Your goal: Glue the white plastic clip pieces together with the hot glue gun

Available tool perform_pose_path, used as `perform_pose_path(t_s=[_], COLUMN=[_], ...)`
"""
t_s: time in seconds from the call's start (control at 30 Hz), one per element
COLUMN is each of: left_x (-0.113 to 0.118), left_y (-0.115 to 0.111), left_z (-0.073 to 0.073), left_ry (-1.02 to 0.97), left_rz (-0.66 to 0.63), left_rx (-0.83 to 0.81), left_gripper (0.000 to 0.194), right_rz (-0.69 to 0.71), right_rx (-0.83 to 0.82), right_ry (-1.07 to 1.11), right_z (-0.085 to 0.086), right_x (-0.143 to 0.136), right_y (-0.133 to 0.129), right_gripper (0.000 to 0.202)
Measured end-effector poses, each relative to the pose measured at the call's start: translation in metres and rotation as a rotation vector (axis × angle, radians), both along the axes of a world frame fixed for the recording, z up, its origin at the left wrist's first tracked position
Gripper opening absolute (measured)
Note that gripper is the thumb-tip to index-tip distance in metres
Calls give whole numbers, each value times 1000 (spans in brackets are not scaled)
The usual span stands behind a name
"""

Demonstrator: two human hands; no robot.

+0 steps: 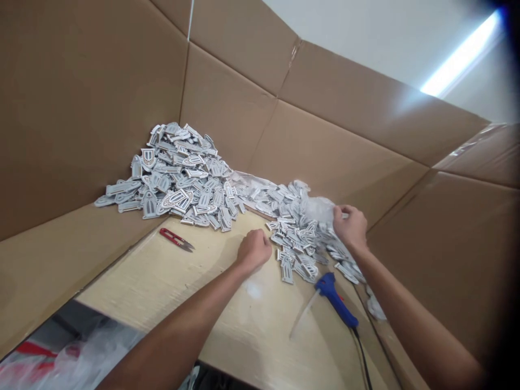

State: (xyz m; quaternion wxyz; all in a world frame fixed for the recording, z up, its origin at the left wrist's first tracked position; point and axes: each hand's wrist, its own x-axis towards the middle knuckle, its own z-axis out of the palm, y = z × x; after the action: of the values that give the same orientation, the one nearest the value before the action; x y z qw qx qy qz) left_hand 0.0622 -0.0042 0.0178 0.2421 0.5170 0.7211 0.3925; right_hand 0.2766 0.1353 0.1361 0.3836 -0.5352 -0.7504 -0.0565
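Badges (149, 158) lie loose in two heaps on the table (146, 281), with no clear sign of how many are done.

The larger heap (190, 179) fills the back left corner; the lower one (294, 244) spreads to the right, around a clear bag (319, 209). The person's right hand (351, 226) has its fingers curled in and seems to pinch the bag's edge; the left hand (254, 252) rests beside the lower heap in a fist, and whether anything is inside cannot be told. The snips (174, 238) and glue gun (337, 306) lie unheld. Judging by the heaps, much may be left, but finished and unfinished badges cannot be told apart.
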Motion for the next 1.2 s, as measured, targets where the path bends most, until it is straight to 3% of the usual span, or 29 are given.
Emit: perform_pose_path(t_s=[0.07, 0.17, 0.2, 0.23, 0.27, 0.3, 0.4, 0.43, 0.47, 0.57, 0.73, 0.87, 1.0, 1.1, 1.2], left_x=[0, 1, 1, 1, 1, 1, 2, 2, 2, 2, 3, 4, 3, 2, 1], left_y=[0, -1, -1, -1, -1, -1, 0, 0, 0, 1, 0, 0, 0, 0, 0], left_z=[0, 1, 1, 1, 2, 3, 4, 4, 4, 4, 5, 5, 5, 5, 5], left_ry=[-9, 2, 7, 10, 11, 11, 5, 3, 0, 3, 14, 21, 30, 34, 32], left_rz=[3, 32, 37, 39, 36, 32, 20, 12, 5, 3, 2, -7, -1, -2, -7], left_rx=[11, 26, 26, 25, 26, 28, 38, 36, 34, 28, 38, 39, 39, 26, 18], left_gripper=[9, 13, 14, 15, 15, 15, 14, 13, 12, 11, 13, 13, 15, 14, 14], right_rz=[269, 1017, 1253, 1401, 1397, 1231, 448, 259, 193, 290, 223, 158, 135, 184, 232], right_rx=[-323, -932, -1017, -1061, -1036, -959, -469, -293, -168, -64, -68, -83, -270, -346, -310], right_ry=[-3, -376, -486, -570, -585, -554, -442, -455, -498, -673, -737, -471, -142, -5, 20], right_z=[9, 21, 23, 25, 25, 22, 4, -5, -14, -33, -35, -26, -19, -15, -12], right_x=[-3, -7, -8, -8, -8, -8, -7, -5, -4, 3, 10, 13, 19, 22, 23], right_y=[-28, -73, -81, -84, -80, -70, -14, 7, 27, 67, 79, 75, 70, 63, 53], right_gripper=[42, 40, 40, 42, 42, 38, 27, 28, 38, 49, 19, 13, 30, 43, 46])
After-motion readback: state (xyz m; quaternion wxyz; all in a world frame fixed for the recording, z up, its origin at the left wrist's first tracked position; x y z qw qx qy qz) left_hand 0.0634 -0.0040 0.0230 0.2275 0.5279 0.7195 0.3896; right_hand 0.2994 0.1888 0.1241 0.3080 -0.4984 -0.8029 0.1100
